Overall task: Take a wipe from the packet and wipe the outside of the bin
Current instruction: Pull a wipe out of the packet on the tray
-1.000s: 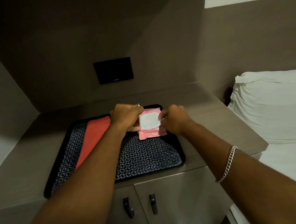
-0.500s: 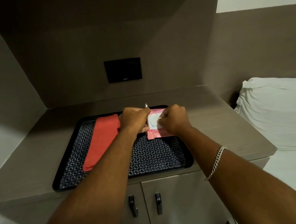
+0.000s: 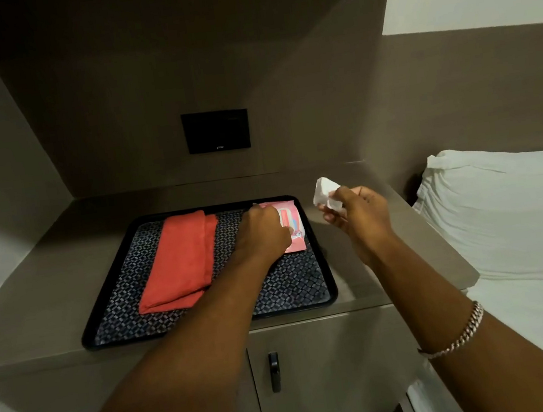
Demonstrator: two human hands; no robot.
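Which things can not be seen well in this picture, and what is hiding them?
- Bin: nowhere in the head view, so its place is unknown.
- Wipe packet: the left hand covers its left part; whether the flap is shut cannot be told.
- Packet print: too small to read.
- Wipe: crumpled in the right hand, lower part hidden by the fingers.

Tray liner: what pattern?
Small woven-look check in dark navy and grey, covering the black tray's floor. Only the head view shows it.
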